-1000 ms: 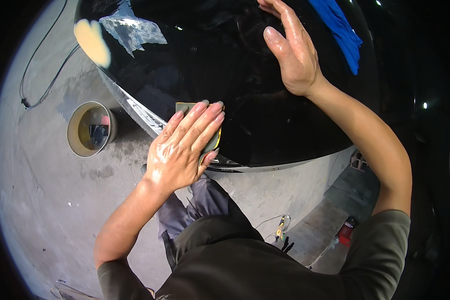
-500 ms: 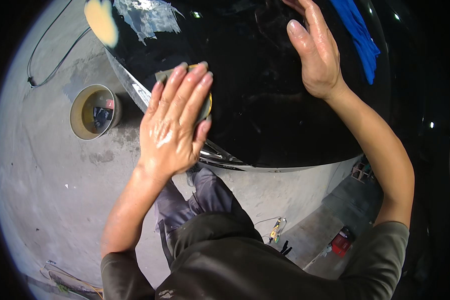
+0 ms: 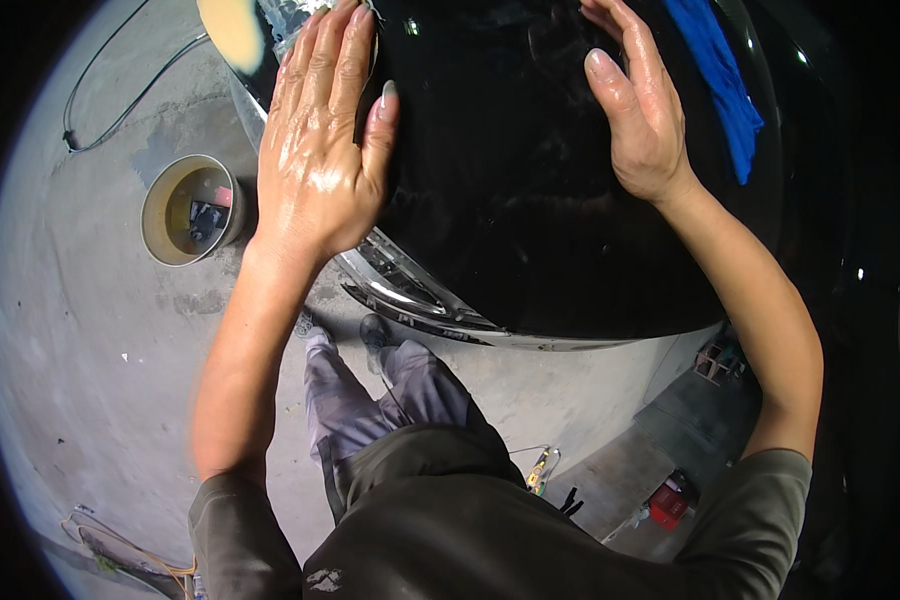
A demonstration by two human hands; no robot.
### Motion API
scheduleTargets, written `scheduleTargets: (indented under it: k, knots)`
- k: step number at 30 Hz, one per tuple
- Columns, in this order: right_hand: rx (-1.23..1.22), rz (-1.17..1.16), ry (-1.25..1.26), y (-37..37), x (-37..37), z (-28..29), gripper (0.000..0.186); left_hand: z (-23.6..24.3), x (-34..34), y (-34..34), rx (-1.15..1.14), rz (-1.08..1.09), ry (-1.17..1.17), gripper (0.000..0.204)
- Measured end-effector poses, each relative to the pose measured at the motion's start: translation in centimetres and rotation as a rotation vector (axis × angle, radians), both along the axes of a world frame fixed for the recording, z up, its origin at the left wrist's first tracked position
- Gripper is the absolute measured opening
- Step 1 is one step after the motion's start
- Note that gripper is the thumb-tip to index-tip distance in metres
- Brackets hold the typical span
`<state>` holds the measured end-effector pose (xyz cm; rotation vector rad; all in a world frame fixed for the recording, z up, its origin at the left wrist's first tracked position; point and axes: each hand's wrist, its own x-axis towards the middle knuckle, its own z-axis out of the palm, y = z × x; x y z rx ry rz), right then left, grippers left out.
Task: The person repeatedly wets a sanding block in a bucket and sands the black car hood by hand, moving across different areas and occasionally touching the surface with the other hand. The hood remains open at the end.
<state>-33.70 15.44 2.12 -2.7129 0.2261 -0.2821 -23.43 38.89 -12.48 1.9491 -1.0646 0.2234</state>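
Observation:
Wet and glossy, my left hand (image 3: 320, 150) lies flat over a sanding pad (image 3: 373, 55) on the black car panel (image 3: 510, 220). Only a thin edge of the pad shows beside the fingers; the rest is hidden. The fingers are together and the thumb stands off to the side. Beyond the fingertips are a grey-white stripped patch (image 3: 282, 14) and a smooth cream patch (image 3: 232, 35). My right hand (image 3: 645, 120) rests on the panel farther right, thumb apart from the fingers, with nothing seen in it. Its fingertips reach the top edge of the picture.
A blue cloth (image 3: 715, 80) lies on the panel right of my right hand. On the concrete floor at left stands a bucket (image 3: 153, 215) of water with dark and pink pieces inside. A headlight (image 3: 400, 285) edges the panel. A cable (image 3: 120, 125) and a red box (image 3: 667, 508) lie on the floor.
My left hand has slid forward and slightly left along the panel, taking the pad with it toward the stripped patch. The right hand stays nearly where it was.

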Motion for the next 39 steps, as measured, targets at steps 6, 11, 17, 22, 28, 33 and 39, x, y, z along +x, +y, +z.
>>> scheduleTargets:
  k: [6,11,17,22,28,33,39]
  knots:
    - [-0.012,0.062,-0.041,0.1,0.1,-0.2,0.069,-0.5,-10.2,4.3,0.176,-0.285,0.204,0.069]
    - [-0.012,0.084,-0.036,-0.7,-0.1,-0.6,0.071,-1.6,1.3,2.1,-0.022,0.025,0.066,0.061]
    - [-0.061,0.1,-0.017,-1.5,-0.2,-1.1,0.066,1.7,-11.0,2.0,0.188,-0.191,0.305,0.07]
    - [-0.074,0.115,-0.022,-1.4,-0.1,-0.9,0.066,1.4,2.9,-0.1,0.042,-0.008,0.044,0.065]
    - [-0.093,0.081,-0.034,-0.6,-0.3,0.2,0.072,3.0,-5.0,1.2,0.285,-0.341,0.126,0.07]
    - [-0.019,-0.014,0.02,-1.0,-1.0,0.7,0.071,1.6,-5.3,-0.2,0.208,-0.523,0.033,0.072]
    - [-0.015,0.084,-0.084,-2.7,-0.9,0.2,0.071,2.1,-4.3,-0.5,0.236,-0.583,-0.028,0.068]
